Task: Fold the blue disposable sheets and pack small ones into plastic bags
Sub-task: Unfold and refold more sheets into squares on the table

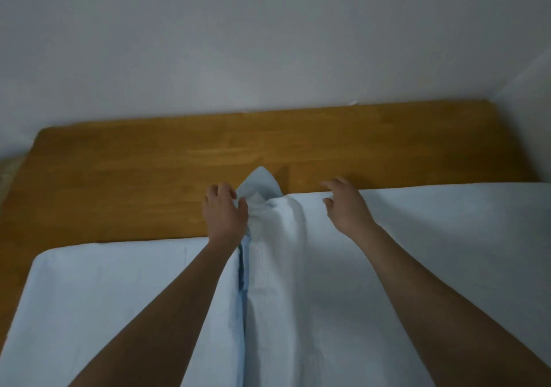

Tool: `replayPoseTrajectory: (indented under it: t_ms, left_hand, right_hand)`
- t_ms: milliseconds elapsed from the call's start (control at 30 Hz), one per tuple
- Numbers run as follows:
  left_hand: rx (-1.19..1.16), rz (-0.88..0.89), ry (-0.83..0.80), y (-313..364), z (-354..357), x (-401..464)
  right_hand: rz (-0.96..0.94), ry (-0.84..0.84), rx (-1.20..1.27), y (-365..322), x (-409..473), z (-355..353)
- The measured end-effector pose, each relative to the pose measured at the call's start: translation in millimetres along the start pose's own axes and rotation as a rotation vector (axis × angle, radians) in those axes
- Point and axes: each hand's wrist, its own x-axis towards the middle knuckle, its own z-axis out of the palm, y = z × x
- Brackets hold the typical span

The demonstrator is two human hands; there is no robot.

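A large pale blue disposable sheet (432, 252) lies spread over the near half of the wooden table (149, 177). A second part of the blue sheet (104, 291) lies flat at the lower left. My left hand (223, 210) pinches a bunched corner of the sheet, which sticks up in a point (259, 182) near the middle. My right hand (346, 204) hovers at the sheet's far edge with its fingers loosely curled, holding nothing that I can make out. A fold line runs toward me between my forearms.
The table stands against a plain white wall (268, 43), with another wall at the right (530, 112). Bare wood shows along the far side and at the left. No plastic bags are in view.
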Motion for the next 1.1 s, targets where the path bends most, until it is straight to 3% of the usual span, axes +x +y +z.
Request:
replayPoseTrajectory:
  t_ms: [133,267,700,1100]
  left_hand:
    - [-0.079,0.07,-0.188,-15,2,21]
    - [-0.104,0.075,-0.272,-28,9,31]
    - [0.066,-0.124,-0.36,-47,-7,49]
    - [0.06,-0.049,-0.365,-51,-21,51]
  right_hand:
    - [0.056,-0.037,-0.032,-10,11,22]
    - [0.144,-0.006,-0.054,-13,18,35]
    - [0.174,0.095,-0.176,-18,17,31]
    - [0.188,0.107,-0.151,-21,18,27]
